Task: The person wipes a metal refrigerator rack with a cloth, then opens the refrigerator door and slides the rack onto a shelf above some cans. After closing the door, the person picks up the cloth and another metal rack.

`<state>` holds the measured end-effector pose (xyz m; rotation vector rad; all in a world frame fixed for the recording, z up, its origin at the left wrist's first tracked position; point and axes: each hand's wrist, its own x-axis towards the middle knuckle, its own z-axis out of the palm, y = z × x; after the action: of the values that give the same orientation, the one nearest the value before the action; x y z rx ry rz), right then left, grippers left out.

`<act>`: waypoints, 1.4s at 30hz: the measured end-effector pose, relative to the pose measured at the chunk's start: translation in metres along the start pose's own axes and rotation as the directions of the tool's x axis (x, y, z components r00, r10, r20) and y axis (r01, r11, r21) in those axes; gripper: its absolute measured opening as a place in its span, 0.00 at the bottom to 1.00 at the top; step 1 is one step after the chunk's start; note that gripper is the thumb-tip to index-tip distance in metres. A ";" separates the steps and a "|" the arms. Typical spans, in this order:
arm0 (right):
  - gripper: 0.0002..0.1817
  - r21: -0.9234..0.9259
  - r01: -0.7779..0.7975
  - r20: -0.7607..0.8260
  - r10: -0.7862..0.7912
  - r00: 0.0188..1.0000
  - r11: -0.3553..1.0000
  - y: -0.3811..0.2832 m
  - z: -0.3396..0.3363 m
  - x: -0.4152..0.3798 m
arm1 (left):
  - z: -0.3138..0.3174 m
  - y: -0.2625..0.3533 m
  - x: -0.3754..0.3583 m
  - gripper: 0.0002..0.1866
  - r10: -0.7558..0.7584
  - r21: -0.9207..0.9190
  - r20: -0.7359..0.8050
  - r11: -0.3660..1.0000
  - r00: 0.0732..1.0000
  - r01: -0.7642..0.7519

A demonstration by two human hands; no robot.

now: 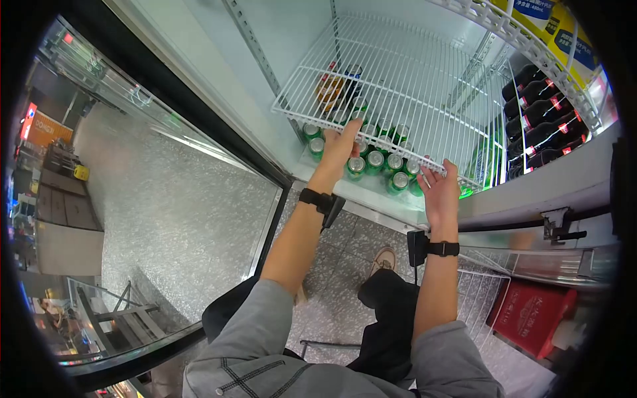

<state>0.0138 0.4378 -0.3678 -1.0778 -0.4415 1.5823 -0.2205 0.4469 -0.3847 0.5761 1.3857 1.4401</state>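
Observation:
Inside an upright cooler, a white wire shelf (391,73) lies above several green cans (375,160) standing on the cooler floor. My left hand (342,146) grips the shelf's front edge left of its middle, fingers curled round the wire. Farther right, my right hand (440,192) holds the same front edge, with the thumb at the rail and the fingers around it. Through the wires an orange-brown item (330,89) shows at the back left. Both wrists wear black straps with small boxes.
The open glass door (179,159) stands at the left. Dark bottles (547,109) lie stacked in the right compartment, below yellow packs (570,40). A red box (531,317) sits at the lower right. My foot (383,259) is on the speckled floor.

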 end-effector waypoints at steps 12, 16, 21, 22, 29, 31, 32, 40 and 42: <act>0.25 -0.029 0.072 -0.069 -0.074 0.995 0.997 -0.014 0.015 -0.010 | 0.007 0.021 -0.008 0.37 -0.017 -0.083 0.033 0.996 0.999 0.019; 0.26 0.014 -0.022 -0.043 0.022 0.999 1.000 -0.003 0.002 0.000 | 0.003 0.002 -0.001 0.36 -0.023 -0.084 0.012 0.996 1.000 0.024; 0.27 -0.009 -0.022 -0.005 0.022 1.000 1.000 -0.003 -0.005 0.001 | 0.004 -0.007 0.001 0.35 -0.007 -0.125 0.005 0.992 1.000 0.008; 0.27 -0.006 -0.023 0.000 0.023 1.000 1.000 -0.002 -0.003 0.001 | 0.004 -0.007 0.001 0.34 -0.005 -0.129 0.005 0.992 1.000 0.005; 0.27 -0.008 -0.019 0.005 0.019 1.000 1.000 0.000 -0.005 0.004 | 0.002 -0.011 0.005 0.31 -0.033 -0.098 0.014 0.995 0.999 0.035; 0.26 -0.008 -0.015 0.000 0.015 1.000 1.000 0.001 -0.003 0.004 | 0.003 -0.008 0.002 0.31 -0.034 -0.095 0.009 0.995 0.999 0.034; 0.26 -0.008 -0.014 -0.012 0.014 1.000 1.000 0.001 -0.001 0.003 | 0.001 -0.007 0.002 0.32 -0.034 -0.094 0.024 0.995 0.999 0.036; 0.25 0.022 -0.024 -0.033 0.025 0.999 0.999 0.000 0.008 -0.003 | 0.003 0.002 -0.003 0.35 -0.049 -0.060 0.026 0.997 0.998 0.050; 0.25 0.034 -0.029 -0.026 0.029 0.999 0.999 -0.001 0.009 -0.004 | 0.001 -0.002 0.001 0.35 -0.059 -0.052 0.020 0.997 0.998 0.060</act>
<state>0.0071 0.4369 -0.3614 -1.0828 -0.3822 1.5939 -0.2195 0.4479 -0.3862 0.5093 1.3363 1.4162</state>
